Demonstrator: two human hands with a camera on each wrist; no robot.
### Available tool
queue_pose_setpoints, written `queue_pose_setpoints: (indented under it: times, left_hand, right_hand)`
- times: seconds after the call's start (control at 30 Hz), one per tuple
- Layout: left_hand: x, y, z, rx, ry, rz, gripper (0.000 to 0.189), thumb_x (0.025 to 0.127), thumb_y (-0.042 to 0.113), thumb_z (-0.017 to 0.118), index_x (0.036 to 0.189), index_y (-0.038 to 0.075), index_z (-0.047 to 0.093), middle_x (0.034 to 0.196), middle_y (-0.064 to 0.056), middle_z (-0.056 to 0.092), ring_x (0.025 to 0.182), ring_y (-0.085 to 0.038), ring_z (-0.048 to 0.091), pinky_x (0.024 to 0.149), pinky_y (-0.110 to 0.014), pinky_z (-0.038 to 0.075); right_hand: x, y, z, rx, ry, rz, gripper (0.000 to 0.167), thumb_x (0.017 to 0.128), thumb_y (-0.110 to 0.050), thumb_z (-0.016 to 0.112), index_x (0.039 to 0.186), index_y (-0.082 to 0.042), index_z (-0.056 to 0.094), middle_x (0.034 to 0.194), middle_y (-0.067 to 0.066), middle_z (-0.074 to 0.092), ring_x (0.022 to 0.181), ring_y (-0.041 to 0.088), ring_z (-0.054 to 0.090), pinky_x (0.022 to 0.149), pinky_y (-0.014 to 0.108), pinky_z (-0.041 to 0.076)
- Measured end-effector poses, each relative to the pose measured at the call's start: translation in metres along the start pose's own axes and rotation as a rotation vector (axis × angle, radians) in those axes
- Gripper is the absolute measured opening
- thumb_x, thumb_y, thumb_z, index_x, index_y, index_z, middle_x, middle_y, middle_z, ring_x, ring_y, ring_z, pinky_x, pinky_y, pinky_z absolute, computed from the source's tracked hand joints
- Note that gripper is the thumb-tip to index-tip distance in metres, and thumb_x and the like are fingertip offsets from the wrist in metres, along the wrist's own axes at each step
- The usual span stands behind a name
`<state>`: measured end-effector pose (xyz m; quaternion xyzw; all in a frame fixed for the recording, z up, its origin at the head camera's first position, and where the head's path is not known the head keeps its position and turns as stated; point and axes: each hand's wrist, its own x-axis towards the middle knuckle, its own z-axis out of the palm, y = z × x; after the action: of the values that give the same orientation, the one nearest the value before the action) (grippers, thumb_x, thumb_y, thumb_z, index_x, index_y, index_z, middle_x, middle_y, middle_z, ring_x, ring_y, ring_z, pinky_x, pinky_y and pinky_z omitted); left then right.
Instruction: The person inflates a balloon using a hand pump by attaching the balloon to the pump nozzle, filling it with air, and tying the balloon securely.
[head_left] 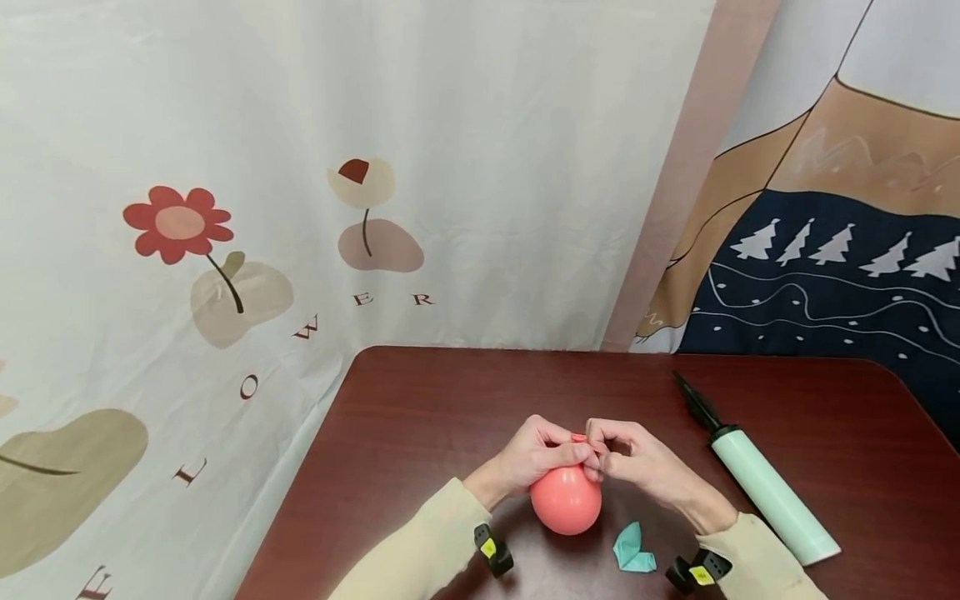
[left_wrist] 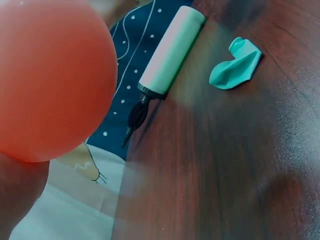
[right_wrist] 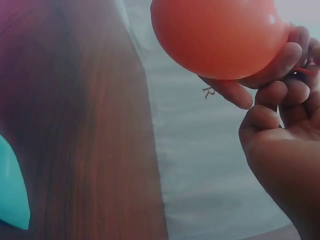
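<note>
The round coral-red rubber balloon (left_wrist: 52, 80) runs off the left-wrist view at ten o'clock; in the head view, the left hand (head_left: 534, 457) and right hand (head_left: 641, 452) mostly hide its neck (head_left: 579, 437). The right-wrist view crops the limp turquoise rubber balloon (right_wrist: 12, 187) at eight o'clock.

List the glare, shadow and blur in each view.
Head: a faint highlight on the inflated red balloon, soft shadows on the tabletop; left wrist: speckled glare on the tabletop toward the picture's right edge; right wrist: shaded fingers, washed-out upper right corner, tabletop grain softly blurred.
</note>
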<state>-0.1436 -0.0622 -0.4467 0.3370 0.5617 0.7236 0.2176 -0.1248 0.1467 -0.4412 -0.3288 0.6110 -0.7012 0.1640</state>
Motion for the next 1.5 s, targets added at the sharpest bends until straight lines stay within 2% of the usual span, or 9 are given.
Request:
queue_pose_setpoints:
  times: [0.2, 0.33, 0.5, 0.67, 0.8, 0.93, 1.2, 1.37, 1.5]
  left_hand:
    - [0.000, -0.001, 0.000, 0.048, 0.135, -0.052, 0.029, 0.097, 0.000, 0.069, 0.103, -0.028, 0.065, 0.088, -0.041, 0.067, 0.080, -0.010, 0.075, 0.081, -0.029, 0.060]
    - [0.001, -0.001, 0.001, 0.083, 0.224, -0.062, 0.023, 0.095, -0.001, 0.071, 0.105, -0.022, 0.069, 0.087, -0.030, 0.073, 0.079, -0.011, 0.073, 0.080, -0.030, 0.061]
    - [0.003, -0.004, 0.005, 0.100, 0.327, -0.033, 0.024, 0.094, 0.000, 0.072, 0.105, -0.021, 0.070, 0.091, -0.035, 0.071, 0.078, -0.010, 0.072, 0.078, -0.029, 0.061]
    - [0.004, -0.007, 0.008, 0.114, 0.426, -0.027, 0.021, 0.092, -0.003, 0.074, 0.104, -0.019, 0.071, 0.097, -0.035, 0.071, 0.083, -0.008, 0.074, 0.079, -0.028, 0.061]
    - [0.005, -0.006, 0.008, 0.143, 0.482, -0.021, 0.018, 0.091, -0.003, 0.075, 0.102, -0.017, 0.073, 0.092, -0.033, 0.073, 0.079, -0.009, 0.074, 0.079, -0.030, 0.061]
    - [0.007, -0.003, 0.008, 0.142, 0.500, -0.034, 0.017, 0.090, -0.003, 0.075, 0.101, -0.016, 0.074, 0.088, -0.032, 0.072, 0.074, -0.010, 0.074, 0.078, -0.032, 0.062]
    - [0.008, 0.004, 0.004, 0.172, 0.470, -0.161, 0.019, 0.090, 0.001, 0.078, 0.098, -0.003, 0.061, 0.084, -0.020, 0.076, 0.075, -0.015, 0.076, 0.083, -0.034, 0.061]
    - [0.008, 0.007, 0.001, 0.185, 0.408, -0.172, 0.021, 0.091, 0.001, 0.078, 0.095, -0.001, 0.058, 0.082, -0.019, 0.076, 0.075, -0.017, 0.076, 0.083, -0.034, 0.061]
    - [0.007, 0.008, 0.000, 0.200, 0.388, -0.173, 0.014, 0.090, 0.003, 0.079, 0.095, -0.001, 0.067, 0.080, -0.014, 0.076, 0.073, -0.015, 0.075, 0.079, -0.033, 0.061]
  right_hand:
    - [-0.002, -0.001, 0.005, -0.200, 0.130, -0.038, 0.026, 0.087, 0.012, 0.055, 0.076, -0.010, 0.050, 0.076, 0.007, 0.050, 0.076, 0.017, 0.053, 0.062, 0.029, 0.047]
    - [-0.001, -0.003, 0.010, -0.415, 0.299, -0.069, 0.032, 0.084, 0.010, 0.063, 0.073, -0.018, 0.054, 0.070, -0.005, 0.050, 0.067, 0.011, 0.050, 0.053, 0.026, 0.041]
    - [0.003, -0.001, 0.012, -0.685, 0.501, -0.223, 0.039, 0.076, 0.011, 0.068, 0.070, -0.025, 0.052, 0.068, -0.012, 0.050, 0.059, 0.003, 0.043, 0.047, 0.020, 0.034]
    - [0.007, 0.003, 0.008, -0.955, 0.543, -0.392, 0.032, 0.076, 0.004, 0.064, 0.071, -0.023, 0.048, 0.070, -0.012, 0.046, 0.062, 0.003, 0.041, 0.053, 0.013, 0.032]
    - [0.007, 0.002, 0.006, -1.109, 0.574, -0.418, 0.020, 0.076, -0.001, 0.061, 0.077, -0.019, 0.051, 0.071, -0.009, 0.047, 0.061, 0.004, 0.043, 0.053, 0.014, 0.037]
    - [0.009, -0.001, 0.007, -1.201, 0.611, -0.444, 0.014, 0.076, -0.003, 0.059, 0.087, -0.012, 0.056, 0.078, -0.005, 0.051, 0.062, 0.005, 0.047, 0.051, 0.018, 0.044]
    - [0.012, -0.004, 0.010, -1.273, 0.622, -0.564, 0.006, 0.084, -0.014, 0.054, 0.086, -0.009, 0.057, 0.086, 0.001, 0.052, 0.062, 0.009, 0.055, 0.049, 0.021, 0.048]
    - [0.013, -0.006, 0.009, -1.284, 0.637, -0.585, 0.012, 0.087, -0.018, 0.050, 0.085, -0.008, 0.058, 0.086, 0.002, 0.053, 0.063, 0.008, 0.058, 0.049, 0.021, 0.048]
    - [0.013, -0.007, 0.008, -1.285, 0.632, -0.595, 0.011, 0.085, -0.017, 0.051, 0.084, -0.008, 0.058, 0.085, 0.002, 0.054, 0.064, 0.009, 0.059, 0.049, 0.022, 0.048]
